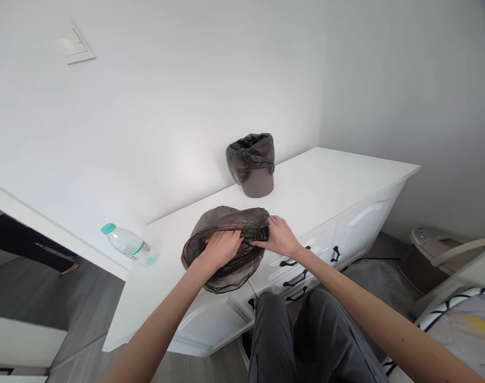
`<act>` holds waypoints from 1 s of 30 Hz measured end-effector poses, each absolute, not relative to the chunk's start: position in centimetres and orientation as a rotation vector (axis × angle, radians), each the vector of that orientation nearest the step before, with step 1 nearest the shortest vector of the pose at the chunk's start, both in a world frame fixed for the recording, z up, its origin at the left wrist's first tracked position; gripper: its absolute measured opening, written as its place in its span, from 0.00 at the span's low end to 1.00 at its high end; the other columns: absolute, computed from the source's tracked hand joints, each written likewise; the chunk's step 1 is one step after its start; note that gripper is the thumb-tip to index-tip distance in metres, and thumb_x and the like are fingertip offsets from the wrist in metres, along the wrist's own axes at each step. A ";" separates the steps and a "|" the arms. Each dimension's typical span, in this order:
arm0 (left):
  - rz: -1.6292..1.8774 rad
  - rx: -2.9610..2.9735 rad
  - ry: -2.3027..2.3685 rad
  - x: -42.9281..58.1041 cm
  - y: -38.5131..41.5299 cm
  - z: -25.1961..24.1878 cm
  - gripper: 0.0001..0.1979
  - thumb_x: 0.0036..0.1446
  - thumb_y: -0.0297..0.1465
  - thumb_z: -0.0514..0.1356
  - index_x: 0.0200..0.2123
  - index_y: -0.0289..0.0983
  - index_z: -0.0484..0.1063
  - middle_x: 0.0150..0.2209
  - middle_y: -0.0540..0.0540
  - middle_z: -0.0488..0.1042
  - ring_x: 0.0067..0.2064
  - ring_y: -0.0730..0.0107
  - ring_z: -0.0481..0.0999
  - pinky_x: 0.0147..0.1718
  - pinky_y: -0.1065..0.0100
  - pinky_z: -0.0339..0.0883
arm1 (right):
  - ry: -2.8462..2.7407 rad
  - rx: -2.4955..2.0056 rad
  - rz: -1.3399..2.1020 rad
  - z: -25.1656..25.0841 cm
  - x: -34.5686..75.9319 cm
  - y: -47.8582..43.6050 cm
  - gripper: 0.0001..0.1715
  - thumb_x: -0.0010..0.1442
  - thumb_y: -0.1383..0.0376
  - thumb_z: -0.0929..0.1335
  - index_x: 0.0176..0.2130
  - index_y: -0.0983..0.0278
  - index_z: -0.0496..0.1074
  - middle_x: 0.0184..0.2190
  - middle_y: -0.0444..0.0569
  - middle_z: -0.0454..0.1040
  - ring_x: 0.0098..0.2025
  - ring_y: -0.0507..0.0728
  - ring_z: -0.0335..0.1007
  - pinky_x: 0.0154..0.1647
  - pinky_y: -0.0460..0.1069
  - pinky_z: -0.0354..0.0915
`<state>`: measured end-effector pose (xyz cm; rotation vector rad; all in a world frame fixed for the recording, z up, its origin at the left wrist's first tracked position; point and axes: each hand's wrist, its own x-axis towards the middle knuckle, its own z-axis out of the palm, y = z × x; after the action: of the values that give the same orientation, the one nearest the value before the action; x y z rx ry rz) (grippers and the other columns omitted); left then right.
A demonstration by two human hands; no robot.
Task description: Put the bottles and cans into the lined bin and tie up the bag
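A thin, see-through black garbage bag (222, 218) lies bunched over the front of the white cabinet top, its mouth spread wide. Reaching into that mouth, my left hand (222, 249) has its fingers curled on the gathered film. On the bag's right side, my right hand (280, 238) pinches the rim between thumb and fingers. Whether anything lies under or inside the bag is hidden by its folds. Just behind it, against the wall, stands a small grey-brown trash can (259, 183) with another black bag folded over its rim.
A clear plastic bottle (126, 242) with a green cap stands on the left of the white cabinet (330, 181). Black drawer handles (296, 278) face my knees. A person's dark-clothed leg (26, 242) shows at far left. A grey-brown lidded container (429, 255) sits on the right.
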<state>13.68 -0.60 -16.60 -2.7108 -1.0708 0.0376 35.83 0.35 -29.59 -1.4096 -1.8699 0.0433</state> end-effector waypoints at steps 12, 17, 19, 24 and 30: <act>0.085 -2.645 -1.070 15.9 6.4 -17.4 0.30 0.59 0.21 0.59 0.64 0.37 0.64 0.64 0.34 0.71 0.66 0.47 0.69 0.65 0.49 0.59 | -1.694 -1.400 0.273 -27.7 36.4 -0.4 0.46 0.55 0.41 0.77 0.60 0.63 0.67 0.55 0.60 0.76 0.58 0.71 0.71 0.59 0.64 0.68; 0.059 -2.634 -1.248 12.9 6.0 -15.6 0.30 0.63 0.25 0.58 0.68 0.41 0.62 0.65 0.34 0.72 0.62 0.48 0.75 0.56 0.55 0.69 | -1.542 -1.385 0.400 -26.6 36.4 -0.9 0.44 0.52 0.43 0.79 0.58 0.61 0.67 0.54 0.57 0.76 0.59 0.70 0.71 0.57 0.62 0.70; 0.056 -2.618 -1.364 11.9 5.6 -14.7 0.23 0.67 0.32 0.56 0.64 0.40 0.67 0.56 0.35 0.79 0.54 0.46 0.81 0.49 0.56 0.72 | -1.472 -1.382 0.463 -26.5 36.5 -1.0 0.45 0.53 0.43 0.78 0.58 0.62 0.66 0.54 0.58 0.76 0.58 0.69 0.72 0.55 0.61 0.71; -0.249 -2.709 -1.529 11.8 3.1 -12.1 0.27 0.69 0.51 0.52 0.56 0.38 0.74 0.48 0.39 0.83 0.51 0.49 0.83 0.51 0.58 0.73 | -1.431 -1.385 0.518 -27.0 36.6 -0.8 0.43 0.55 0.41 0.77 0.57 0.62 0.65 0.54 0.59 0.75 0.58 0.68 0.71 0.55 0.59 0.71; -0.864 -2.645 -1.688 11.2 -5.8 -7.6 0.31 0.56 0.55 0.66 0.55 0.43 0.74 0.51 0.45 0.82 0.52 0.51 0.82 0.51 0.56 0.76 | -1.421 -1.396 0.452 -27.4 36.3 -0.8 0.37 0.60 0.42 0.73 0.56 0.62 0.66 0.53 0.59 0.76 0.57 0.68 0.72 0.54 0.60 0.71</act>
<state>11.15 -5.75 -7.59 -2.6448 -1.6883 -0.8639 36.28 -0.75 -27.43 -1.3964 -1.4208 0.4523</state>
